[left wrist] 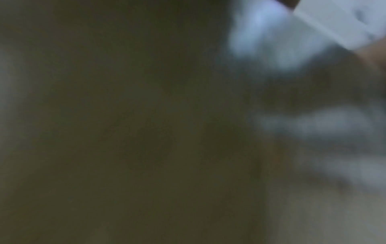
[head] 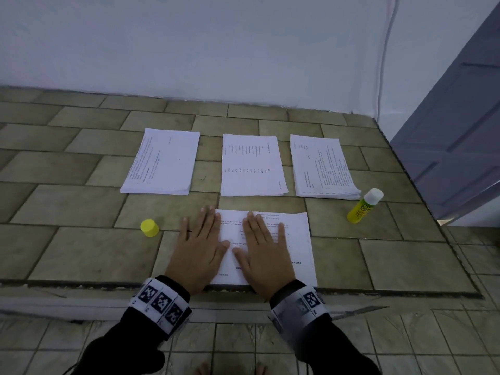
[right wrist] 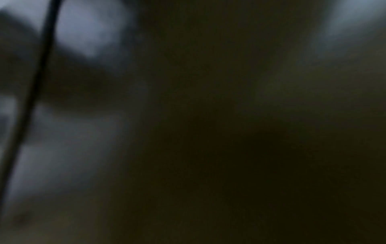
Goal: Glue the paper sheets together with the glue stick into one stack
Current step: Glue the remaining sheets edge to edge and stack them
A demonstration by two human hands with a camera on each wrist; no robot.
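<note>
A printed sheet (head: pixel 299 239) lies on the tiled ledge near its front edge. My left hand (head: pixel 200 239) lies flat with straight fingers, partly on the sheet's left edge and partly on the tile. My right hand (head: pixel 263 242) presses flat on the sheet's middle. Three paper stacks sit in a row behind: left (head: pixel 162 162), middle (head: pixel 253 166), right (head: pixel 323 167). The yellow glue stick (head: pixel 364 207) with a white tip stands uncapped at the right. Its yellow cap (head: pixel 149 227) rests left of my left hand. Both wrist views are dark and blurred.
A white wall (head: pixel 216 50) backs the ledge, with a thin cable (head: pixel 384 58) running down it. A grey door (head: pixel 460 117) stands at the right. The ledge's front edge (head: pixel 108 285) drops to a tiled floor below.
</note>
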